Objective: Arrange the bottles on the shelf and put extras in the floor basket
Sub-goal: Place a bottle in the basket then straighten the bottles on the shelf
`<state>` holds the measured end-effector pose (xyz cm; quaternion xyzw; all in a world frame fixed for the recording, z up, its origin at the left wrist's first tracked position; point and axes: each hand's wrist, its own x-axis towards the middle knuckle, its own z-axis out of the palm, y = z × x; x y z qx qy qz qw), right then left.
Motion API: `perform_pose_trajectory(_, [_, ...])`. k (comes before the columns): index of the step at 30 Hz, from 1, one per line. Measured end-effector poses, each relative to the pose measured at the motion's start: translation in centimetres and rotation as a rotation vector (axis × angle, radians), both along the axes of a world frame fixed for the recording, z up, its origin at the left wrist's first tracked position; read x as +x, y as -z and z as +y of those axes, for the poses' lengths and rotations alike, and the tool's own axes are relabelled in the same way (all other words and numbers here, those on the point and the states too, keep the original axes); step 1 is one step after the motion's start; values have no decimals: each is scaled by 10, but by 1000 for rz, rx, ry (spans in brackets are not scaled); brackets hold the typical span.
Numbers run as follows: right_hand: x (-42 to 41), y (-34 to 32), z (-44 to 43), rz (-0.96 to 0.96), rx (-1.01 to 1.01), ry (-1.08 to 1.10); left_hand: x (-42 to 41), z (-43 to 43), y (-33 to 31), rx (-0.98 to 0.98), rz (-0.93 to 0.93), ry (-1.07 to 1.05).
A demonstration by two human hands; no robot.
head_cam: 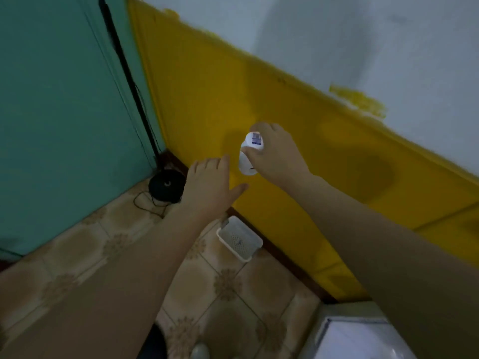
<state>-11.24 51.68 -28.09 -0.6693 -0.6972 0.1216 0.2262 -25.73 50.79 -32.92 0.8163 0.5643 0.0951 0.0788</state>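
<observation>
Floor basket: a white basket (pixel 239 238) is seen on the tiled floor (pixel 85 255), set against the base of the yellow wall (pixel 285 141); it appears empty, though its bottom is only partly shown.
Left hand: the left hand (pixel 207 187) is held open and empty, fingers spread, above the floor at about 11 o'clock from the basket.
Bottle: a white bottle (pixel 250 154) is held in the air, well above the basket at roughly 12 o'clock from it; its long axis runs almost up and down in the view, tilted slightly.
Right hand: the right hand (pixel 274 154) is closed around the bottle from its 3 o'clock side, fingers wrapped over the upper part.
Nearer hand: the bottle is carried by the right hand alone; the left is just beside it at 8 o'clock, not touching.
Coming move: a lowering toward 6 o'clock is judged to be needed if the bottle is an extra.
Shelf: not shown.
Far corner: a black round object (pixel 166 186) with a cord is seen by the teal door (pixel 64 112).
</observation>
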Motion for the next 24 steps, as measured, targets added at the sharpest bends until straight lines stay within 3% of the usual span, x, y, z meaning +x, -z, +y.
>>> perform_pose_trajectory(7, [21,178,41,60,-157,121,10,45,174,-113,-3,35])
perform_pose_trajectory(19, [52,615,46,34,-422,210,17,43,568,-251,38,63])
perform_pose_trajectory(24, [66,747,60,-4,-465,221,19,43,696,-267,47,93])
